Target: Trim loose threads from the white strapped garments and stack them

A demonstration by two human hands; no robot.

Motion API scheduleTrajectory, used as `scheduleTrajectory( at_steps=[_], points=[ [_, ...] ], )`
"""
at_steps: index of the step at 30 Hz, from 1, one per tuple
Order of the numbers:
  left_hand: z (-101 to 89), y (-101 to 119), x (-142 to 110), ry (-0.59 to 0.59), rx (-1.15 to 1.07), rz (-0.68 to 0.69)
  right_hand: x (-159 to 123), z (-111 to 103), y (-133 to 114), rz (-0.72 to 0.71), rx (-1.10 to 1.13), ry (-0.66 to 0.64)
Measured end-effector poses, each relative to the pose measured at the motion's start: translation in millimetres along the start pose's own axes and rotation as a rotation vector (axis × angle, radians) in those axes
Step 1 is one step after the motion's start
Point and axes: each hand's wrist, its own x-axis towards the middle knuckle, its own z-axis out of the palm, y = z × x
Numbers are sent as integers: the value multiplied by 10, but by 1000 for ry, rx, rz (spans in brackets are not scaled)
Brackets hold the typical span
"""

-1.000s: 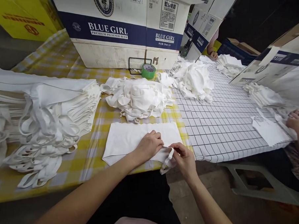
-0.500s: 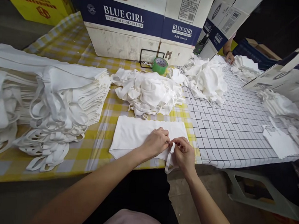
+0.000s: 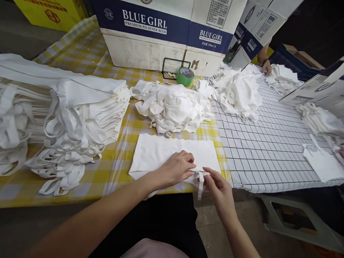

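The strap (image 3: 200, 188) hangs lengthwise bodyward beside the right hand (image 3: 221, 190), grip impossible to tell; left hand (image 3: 176, 170) pinches the white garment (image 3: 156, 153)

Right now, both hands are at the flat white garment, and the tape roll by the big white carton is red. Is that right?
Not quite: the head view shows the tape roll is green, not red. It is by the big white carton, and both hands are at the flat white garment.
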Motion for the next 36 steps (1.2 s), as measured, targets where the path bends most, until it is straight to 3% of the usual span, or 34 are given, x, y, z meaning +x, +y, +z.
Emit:
scheduleTrajectory(
  at_steps=[4, 9, 15, 18, 20, 22, 24, 26, 30, 33, 36],
  points=[
    [-16, 55, -121, -5, 78, 4, -178, 34, -105, 165, 354, -86],
    [25, 61, -145, -13, 105, 15, -407, 87, -64, 198, 442, -96],
    [-33, 35, -160, -57, 10, 28, -863, 135, 399, 176, 262, 134],
    [-220, -17, -278, -98, -133, -13, -1121, 162, 678, 194, 46, 325],
    [-374, -58, -436, -65, -163, -94, -1225, 242, 796, 179, -46, 359],
    [-494, -96, -637, -24, -126, -169, -1227, 419, 813, 149, -15, 212],
    [-542, -132, -845, -23, -63, -207, -1123, 702, 719, 124, 106, -16],
    [-519, -171, -1020, -58, 4, -212, -959, 1048, 543, 119, 261, -189],
    [-406, -232, -1198, -104, 118, -182, -755, 1615, 191, 203, 571, -407],
    [-382, -245, -1218, -99, 144, -174, -852, 1713, 125, 316, 690, -493],
    [-382, -256, -1217, -85, 146, -165, -1063, 1551, 201, 405, 752, -490]
  ],
)
